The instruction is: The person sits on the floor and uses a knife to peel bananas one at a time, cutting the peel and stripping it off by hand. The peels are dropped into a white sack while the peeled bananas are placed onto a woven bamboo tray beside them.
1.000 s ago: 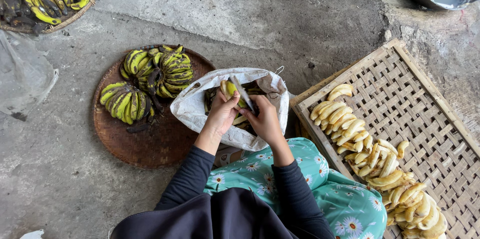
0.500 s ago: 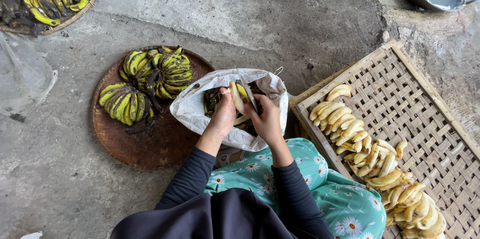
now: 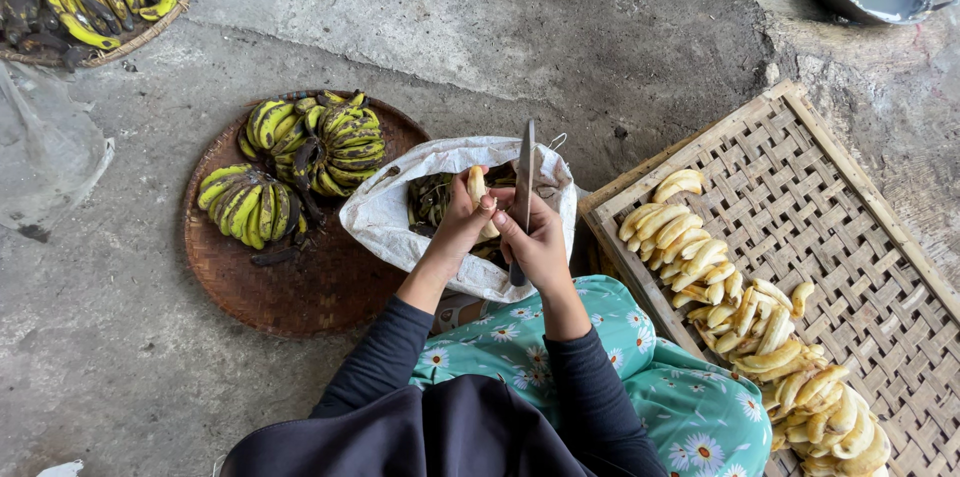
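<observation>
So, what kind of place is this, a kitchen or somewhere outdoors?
Probably an outdoor or yard work spot for preparing bananas, not a fitted kitchen. The person sits low over a rough concrete floor. A round woven tray holds green banana bunches, and a flat woven rack holds peeled bananas.

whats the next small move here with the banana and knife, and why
Probably lay the peeled banana on the woven tray at the person's right. The left hand holds it over the white sack, seemingly bare of skin, while the right hand has the knife blade up. Peeled bananas already lie in a row there.
</observation>
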